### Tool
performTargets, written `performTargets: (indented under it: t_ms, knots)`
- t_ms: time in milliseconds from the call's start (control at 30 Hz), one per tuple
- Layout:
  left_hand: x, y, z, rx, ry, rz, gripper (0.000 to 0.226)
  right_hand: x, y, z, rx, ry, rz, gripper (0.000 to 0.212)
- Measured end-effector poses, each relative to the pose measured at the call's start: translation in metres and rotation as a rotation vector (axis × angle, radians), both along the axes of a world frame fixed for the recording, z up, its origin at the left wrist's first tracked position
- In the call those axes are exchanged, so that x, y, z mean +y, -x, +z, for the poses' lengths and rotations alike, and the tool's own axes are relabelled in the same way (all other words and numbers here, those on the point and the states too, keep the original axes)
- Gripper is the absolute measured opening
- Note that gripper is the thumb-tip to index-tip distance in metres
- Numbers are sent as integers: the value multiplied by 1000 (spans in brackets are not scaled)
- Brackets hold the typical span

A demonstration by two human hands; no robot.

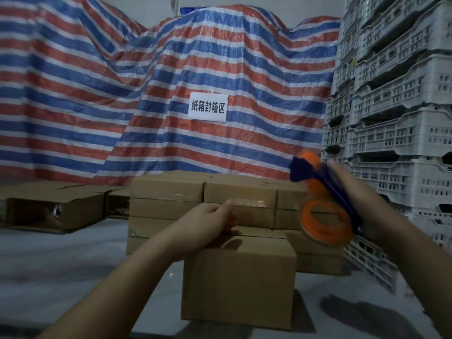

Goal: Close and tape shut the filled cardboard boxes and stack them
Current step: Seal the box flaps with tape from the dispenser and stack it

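Observation:
A closed brown cardboard box (238,287) stands on the pale floor just in front of me. My left hand (210,220) rests on its top far edge, fingers curled over the rim. My right hand (354,189) grips the handle of a tape dispenser (325,204), purple-framed with an orange roll, and holds it in the air above and right of the box. The dispenser is blurred. Behind the box sits a stack of taped boxes (203,199), two layers high.
Open cardboard boxes (56,209) lie on the floor at left. White plastic crates (396,118) are piled high along the right side. A red, white and blue striped tarp (146,94) with a white paper sign (208,106) covers the back.

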State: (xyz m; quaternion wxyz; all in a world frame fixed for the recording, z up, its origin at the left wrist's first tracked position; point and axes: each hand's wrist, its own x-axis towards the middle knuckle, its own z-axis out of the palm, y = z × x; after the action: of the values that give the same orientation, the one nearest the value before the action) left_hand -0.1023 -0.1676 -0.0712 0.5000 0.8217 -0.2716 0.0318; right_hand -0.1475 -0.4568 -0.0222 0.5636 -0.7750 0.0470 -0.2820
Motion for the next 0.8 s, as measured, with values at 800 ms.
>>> performTargets:
  t_ms: [800]
  knots:
    - [3,4,20,413,578,31,25,93,-34,33,297,278,331,56]
